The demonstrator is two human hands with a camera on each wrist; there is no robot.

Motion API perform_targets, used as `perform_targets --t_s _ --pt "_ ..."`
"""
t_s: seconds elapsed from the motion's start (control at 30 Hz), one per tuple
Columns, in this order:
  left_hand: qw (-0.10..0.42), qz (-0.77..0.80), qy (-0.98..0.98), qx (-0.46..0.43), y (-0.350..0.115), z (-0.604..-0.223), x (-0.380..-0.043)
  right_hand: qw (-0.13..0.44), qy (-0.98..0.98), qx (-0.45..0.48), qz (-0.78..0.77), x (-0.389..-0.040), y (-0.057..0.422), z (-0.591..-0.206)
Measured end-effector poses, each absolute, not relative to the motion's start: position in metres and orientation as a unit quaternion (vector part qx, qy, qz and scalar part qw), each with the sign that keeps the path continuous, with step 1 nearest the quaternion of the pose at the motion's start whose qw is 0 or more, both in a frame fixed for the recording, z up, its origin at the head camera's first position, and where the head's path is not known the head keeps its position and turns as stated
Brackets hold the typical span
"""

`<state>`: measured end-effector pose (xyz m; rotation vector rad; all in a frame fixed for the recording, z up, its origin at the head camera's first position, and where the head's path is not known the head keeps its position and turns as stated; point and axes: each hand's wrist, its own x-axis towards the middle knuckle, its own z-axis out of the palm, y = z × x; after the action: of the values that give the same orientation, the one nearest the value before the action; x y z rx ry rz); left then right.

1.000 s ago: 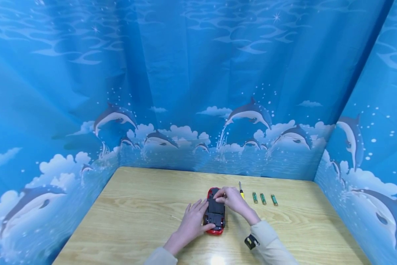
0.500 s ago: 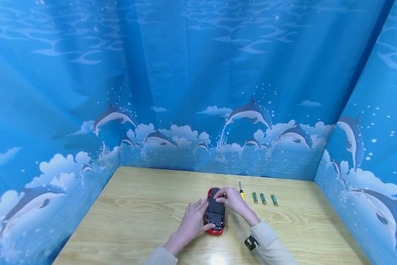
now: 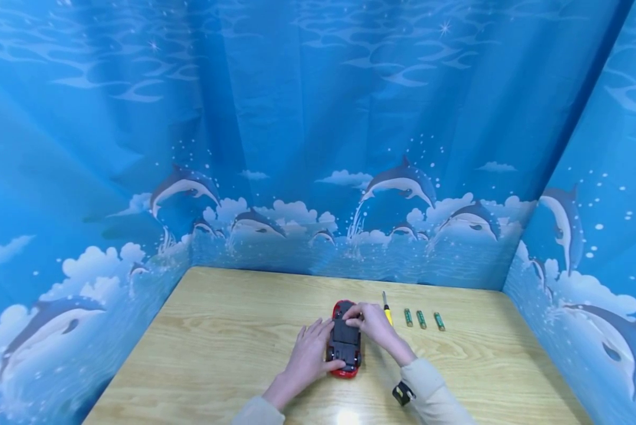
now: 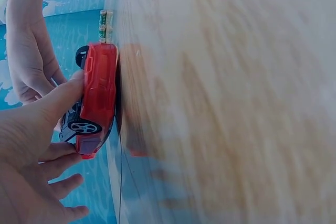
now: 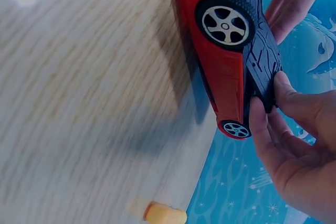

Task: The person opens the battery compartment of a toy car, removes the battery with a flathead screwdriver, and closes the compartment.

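Note:
A red toy car (image 3: 344, 373) lies wheels up on the wooden table, its black underside (image 5: 257, 59) showing. My left hand (image 3: 307, 354) holds it from the left; the thumb presses the underside near the close end, and the fingertips touch farther along the side. Two fingers spread apart from the car in the left wrist view. At the far end, my right hand (image 3: 373, 323) pinches the edge of the black bottom cover (image 3: 346, 332) between thumb and index finger. A wheel (image 5: 226, 24) with silver spokes faces the right wrist camera.
A yellow-handled screwdriver (image 3: 387, 310) lies just beyond the right hand. Several green batteries (image 3: 421, 319) stand apart in a row farther right on the table (image 3: 233, 319). Blue dolphin-print curtains (image 3: 318, 147) enclose the back and sides.

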<state>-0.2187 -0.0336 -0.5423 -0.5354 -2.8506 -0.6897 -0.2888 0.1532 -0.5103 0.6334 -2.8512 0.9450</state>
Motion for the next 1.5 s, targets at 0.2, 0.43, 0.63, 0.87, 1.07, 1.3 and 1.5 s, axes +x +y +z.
perform_targets --t_s 0.2,0.43,0.63,0.87,1.07,1.3,1.5 --pt "0.086 -0.236 -0.951 -0.178 -0.034 -0.542 -0.218 0.037 -0.930 0.206 0.303 -0.288 0.153 -0.509" --pt "0.083 -0.232 -0.952 -0.180 -0.033 -0.543 -0.220 0.044 -0.927 0.208 0.310 -0.287 0.155 -0.506" --pt "0.086 -0.226 -0.953 -0.182 -0.034 -0.545 -0.219 0.044 -0.927 0.197 0.315 -0.287 0.154 -0.509" --pt "0.095 -0.221 -0.953 -0.183 -0.035 -0.545 -0.219 0.039 -0.930 0.190 0.312 -0.287 0.152 -0.513" --pt "0.094 -0.233 -0.952 -0.176 -0.034 -0.547 -0.218 0.049 -0.938 0.187 0.289 -0.286 0.151 -0.513" --pt "0.099 -0.233 -0.951 -0.176 -0.034 -0.547 -0.217 0.082 -0.935 0.198 0.283 -0.285 0.151 -0.515" --pt "0.105 -0.230 -0.951 -0.177 -0.032 -0.548 -0.218 0.084 -0.926 0.186 0.318 -0.283 0.153 -0.520"
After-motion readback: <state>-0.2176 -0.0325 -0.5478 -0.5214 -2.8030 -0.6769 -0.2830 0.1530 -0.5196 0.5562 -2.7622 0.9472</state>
